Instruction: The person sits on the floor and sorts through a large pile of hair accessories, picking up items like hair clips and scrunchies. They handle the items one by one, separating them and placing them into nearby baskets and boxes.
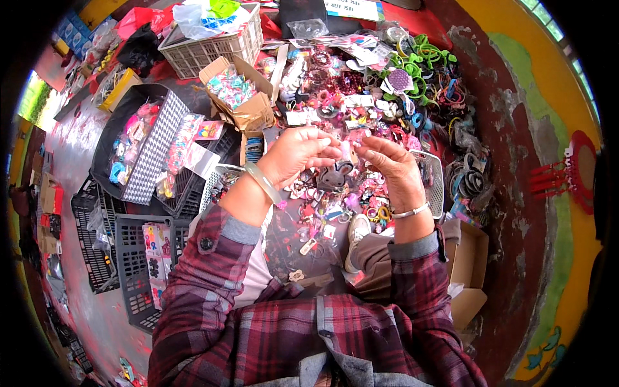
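My left hand [298, 156], with a pale bangle at its wrist, is raised over the heap with its thumb and fingertips drawn together. Facing it, my right hand [394, 169] has its thumb and fingers pinched too. Between the fingertips shows a small pinkish, partly see-through piece [352, 140]; its kind is too small to tell. Just below hangs or lies a grey animal-head ornament with round ears [335, 176]; I cannot tell whether it is joined to the piece. Beneath my hands spreads a heap of small hair accessories [329, 119], many pink and red.
Green coiled bands [419, 68] lie at the far right of the heap. A cardboard box [248, 109] of colourful pieces and a beige crate [213, 51] stand far left. Nearer are a houndstooth box [155, 148] and black baskets [138, 271]. A white basket [433, 184] sits beside my right hand.
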Demonstrator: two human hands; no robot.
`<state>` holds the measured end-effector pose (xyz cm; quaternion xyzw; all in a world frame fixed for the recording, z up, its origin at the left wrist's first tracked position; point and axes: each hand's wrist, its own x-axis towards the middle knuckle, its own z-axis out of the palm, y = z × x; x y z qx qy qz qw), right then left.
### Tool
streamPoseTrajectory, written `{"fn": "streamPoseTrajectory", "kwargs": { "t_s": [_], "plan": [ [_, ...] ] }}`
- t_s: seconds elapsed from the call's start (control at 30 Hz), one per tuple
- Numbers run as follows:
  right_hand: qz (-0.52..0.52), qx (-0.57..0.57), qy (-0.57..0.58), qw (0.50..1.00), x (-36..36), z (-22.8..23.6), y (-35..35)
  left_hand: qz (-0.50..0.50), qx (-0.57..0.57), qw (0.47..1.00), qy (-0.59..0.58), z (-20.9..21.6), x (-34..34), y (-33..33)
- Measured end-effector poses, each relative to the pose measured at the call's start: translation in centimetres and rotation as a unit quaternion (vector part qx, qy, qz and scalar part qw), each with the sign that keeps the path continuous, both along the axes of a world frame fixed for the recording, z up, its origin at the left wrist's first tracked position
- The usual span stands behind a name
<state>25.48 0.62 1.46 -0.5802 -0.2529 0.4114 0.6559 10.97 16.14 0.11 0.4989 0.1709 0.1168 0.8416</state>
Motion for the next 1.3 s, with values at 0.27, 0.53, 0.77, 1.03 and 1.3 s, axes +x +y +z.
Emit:
{"fn": "streamPoseTrajectory", "kwargs": {
  "t_s": [0.27,0.53,0.77,1.03,1.3],
  "plan": [
    [-0.014,-0.019,-0.031,0.999,0.1,-0.1,-0.3,-0.020,-0.006,1.000,-0.006,0.1,-0.1,0.0],
    [-0.030,0.008,-0.018,0.999,0.1,0.0,-0.1,-0.010,-0.030,0.999,-0.008,0.4,-0.1,0.0],
    [-0.025,0.057,0.033,0.998,0.9,-0.4,-0.6,-0.012,-0.083,0.995,-0.058,-0.3,-0.1,0.8],
    [0.004,0.072,-0.018,0.997,0.5,-0.3,-0.5,-0.012,-0.097,0.994,-0.057,0.4,0.0,0.1],
    [0.074,0.110,-0.166,0.977,1.1,-0.3,-0.8,-0.059,-0.086,0.993,-0.058,-0.4,0.3,0.1]
  ]
}}
